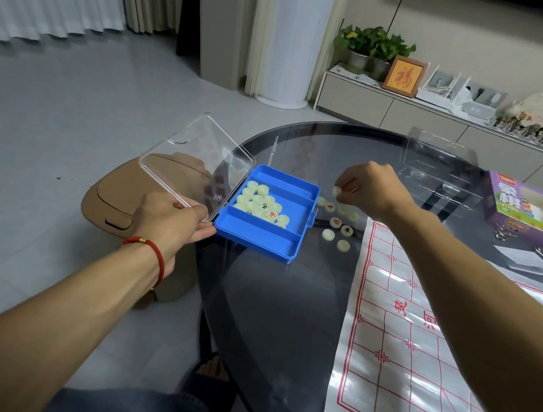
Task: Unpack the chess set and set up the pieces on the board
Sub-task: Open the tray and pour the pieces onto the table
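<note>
Grey floor tiles and pale curtains lie behind a round dark glass table [284, 311]. At the table's 9 o'clock edge sits a blue tray [295, 188], its clear hinged lid [196, 164] swung open toward 10 o'clock. The left hand [171, 223] pinches the lid's near corner. Pale round chess pieces [258, 202] cluster in the tray's middle compartment. At 3 o'clock from the tray, loose pieces [338, 223] lie on the glass; directly above them the right hand [370, 191] pinches one pale piece [337, 191] between its fingertips. The paper board [417, 346], red-lined, spreads toward 5 o'clock. A purple box [538, 213] lies at 2 o'clock.
</note>
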A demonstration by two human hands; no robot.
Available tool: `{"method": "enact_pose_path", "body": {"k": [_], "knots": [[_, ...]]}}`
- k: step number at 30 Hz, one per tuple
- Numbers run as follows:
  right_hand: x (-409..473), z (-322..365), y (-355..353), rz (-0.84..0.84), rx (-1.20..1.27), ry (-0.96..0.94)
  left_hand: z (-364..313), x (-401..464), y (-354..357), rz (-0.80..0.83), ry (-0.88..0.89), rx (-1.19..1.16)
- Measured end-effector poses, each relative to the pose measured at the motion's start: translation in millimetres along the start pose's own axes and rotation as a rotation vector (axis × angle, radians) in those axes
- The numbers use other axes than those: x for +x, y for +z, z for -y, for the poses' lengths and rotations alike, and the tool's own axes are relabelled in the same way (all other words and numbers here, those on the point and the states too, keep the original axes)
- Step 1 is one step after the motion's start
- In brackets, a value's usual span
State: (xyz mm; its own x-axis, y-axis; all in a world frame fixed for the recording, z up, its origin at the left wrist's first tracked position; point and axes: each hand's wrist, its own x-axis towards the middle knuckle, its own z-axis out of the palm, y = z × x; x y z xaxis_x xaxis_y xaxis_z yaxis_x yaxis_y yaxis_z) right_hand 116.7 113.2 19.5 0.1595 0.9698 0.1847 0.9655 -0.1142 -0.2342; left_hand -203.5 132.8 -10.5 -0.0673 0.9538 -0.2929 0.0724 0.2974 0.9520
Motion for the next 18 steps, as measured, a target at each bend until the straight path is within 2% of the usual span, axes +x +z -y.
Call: {"method": "enact_pose_path", "body": {"k": [4,6,9,13,16,18], "knots": [[0,-7,-6,-0.046,0.081,0.097,0,0,0,0.001,0.000,0.006],[-1,-13,-5,-0.047,0.029,0.131,0,0,1,0.002,0.003,-0.003],[-3,-17,1,0.025,-0.085,0.127,0,0,0,-0.002,0.004,0.003],[-4,-15,2,0.149,-0.105,0.118,0,0,0,0.007,0.008,-0.006],[-4,-4,-2,0.044,-0.117,0.092,2,2,0,-0.001,0.009,-0.007],[-7,19,-4,-0.048,-0.063,-0.019,3,3,0,-0.001,0.009,-0.001]]}}
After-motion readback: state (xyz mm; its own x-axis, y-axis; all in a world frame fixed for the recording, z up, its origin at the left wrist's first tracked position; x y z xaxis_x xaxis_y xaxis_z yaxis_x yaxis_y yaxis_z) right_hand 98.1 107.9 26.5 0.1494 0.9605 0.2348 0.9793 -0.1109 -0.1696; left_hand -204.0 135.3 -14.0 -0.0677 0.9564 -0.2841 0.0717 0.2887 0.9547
